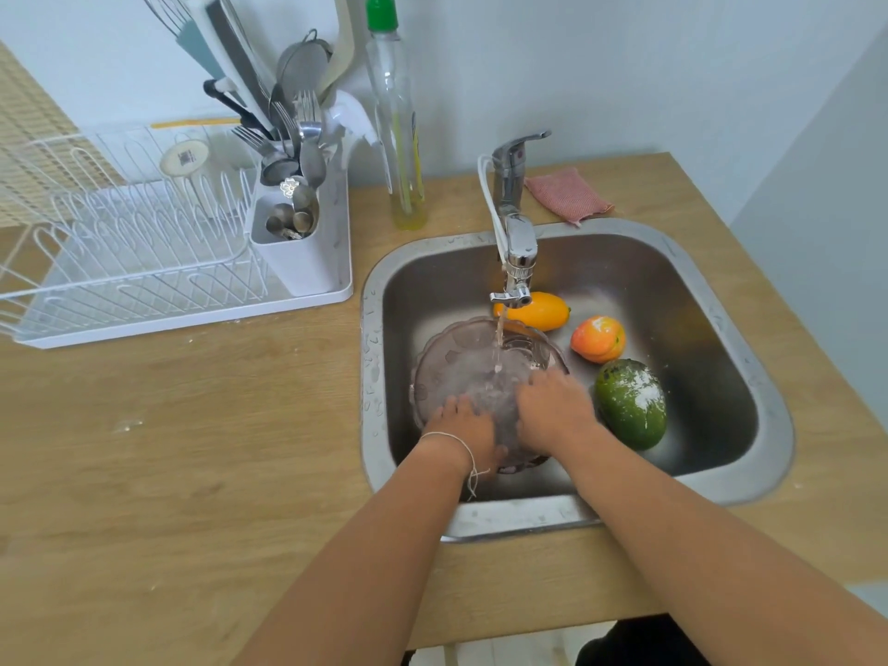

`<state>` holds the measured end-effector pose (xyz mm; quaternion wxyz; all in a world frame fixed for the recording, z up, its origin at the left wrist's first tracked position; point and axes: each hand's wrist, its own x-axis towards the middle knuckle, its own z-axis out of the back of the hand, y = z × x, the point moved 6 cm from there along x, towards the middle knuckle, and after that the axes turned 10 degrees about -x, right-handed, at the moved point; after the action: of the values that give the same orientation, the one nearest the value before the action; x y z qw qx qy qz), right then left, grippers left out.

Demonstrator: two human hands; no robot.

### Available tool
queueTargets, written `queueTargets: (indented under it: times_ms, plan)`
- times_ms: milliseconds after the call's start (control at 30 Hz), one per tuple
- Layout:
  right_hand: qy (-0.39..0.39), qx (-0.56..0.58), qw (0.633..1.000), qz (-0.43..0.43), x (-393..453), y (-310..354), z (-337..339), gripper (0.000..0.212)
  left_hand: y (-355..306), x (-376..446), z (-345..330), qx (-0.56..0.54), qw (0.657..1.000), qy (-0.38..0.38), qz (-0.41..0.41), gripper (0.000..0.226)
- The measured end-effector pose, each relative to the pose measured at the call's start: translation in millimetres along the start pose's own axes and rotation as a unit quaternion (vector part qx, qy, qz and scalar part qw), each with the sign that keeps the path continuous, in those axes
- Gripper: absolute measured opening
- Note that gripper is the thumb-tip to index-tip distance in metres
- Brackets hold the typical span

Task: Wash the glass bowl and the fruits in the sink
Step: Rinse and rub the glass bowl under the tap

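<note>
Rinsing the clear ribbed glass bowl (473, 372) under our flat, ungripping left hand (468, 427) and right hand (552, 408), we judge the powder-dusted green mango (630, 403) beside the right hand unwashed (likewise the fruits beyond).

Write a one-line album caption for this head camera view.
Both hands, left and right, rinse a glass bowl under running water beside three fruits.

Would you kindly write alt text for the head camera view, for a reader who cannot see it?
Both hands, left hand and right hand, rub a glass bowl under a running faucet in a steel sink. A yellow fruit, a peach and a green mango lie beside it.
</note>
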<state>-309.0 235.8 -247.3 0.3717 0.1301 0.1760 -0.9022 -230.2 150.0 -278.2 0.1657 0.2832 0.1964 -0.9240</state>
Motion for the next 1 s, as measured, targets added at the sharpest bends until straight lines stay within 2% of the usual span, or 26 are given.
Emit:
queueTargets:
  times_ms: [67,133,200,267,333,433,500,600,700,767,833,900,1000]
  plan:
    - [-0.003,-0.002,1.000,-0.021,6,-9,-6,0.047,-4,-2,-2,-0.024,1.000,0.011,-0.003,0.059]
    - [0.053,-0.018,0.998,-0.007,8,-4,-18,0.056,0,-1,2,-0.045,0.999,-0.006,0.014,0.062]
    - [0.085,-0.040,0.995,0.012,6,7,-21,0.055,6,0,6,-0.040,0.998,-0.033,0.043,0.056]
    - [0.058,0.010,0.998,0.033,1,16,-11,0.037,12,0,11,0.020,0.994,-0.075,0.074,0.047]
    - [0.040,0.066,0.995,0.069,-4,22,-5,0.031,15,0,13,0.050,0.991,-0.090,0.089,0.048]
    - [-0.027,0.022,0.997,0.074,1,10,5,0.032,8,2,6,0.014,0.998,-0.045,0.035,0.068]
    - [-0.052,0.010,0.997,0.052,8,2,3,0.043,3,2,-2,-0.009,1.000,0.004,0.001,0.077]
    - [0.046,-0.032,0.998,0.039,13,-2,-22,0.064,6,6,-6,-0.016,0.999,0.028,0.005,0.073]
    - [0.106,-0.072,0.992,0.019,9,5,-29,0.062,14,5,-6,0.015,0.997,0.020,0.067,0.065]
    - [0.072,-0.072,0.995,0.019,2,14,-14,0.046,22,4,-1,0.040,0.992,-0.034,0.113,0.060]
    - [0.040,-0.006,0.999,0.027,-3,19,-3,0.035,24,4,5,0.050,0.989,-0.067,0.121,0.058]
    - [0.019,0.021,1.000,0.013,-3,13,3,0.033,20,5,8,0.037,0.993,-0.063,0.097,0.060]
    - [-0.041,-0.032,0.999,-0.009,7,-2,5,0.037,7,4,-3,-0.016,0.999,-0.003,0.038,0.068]
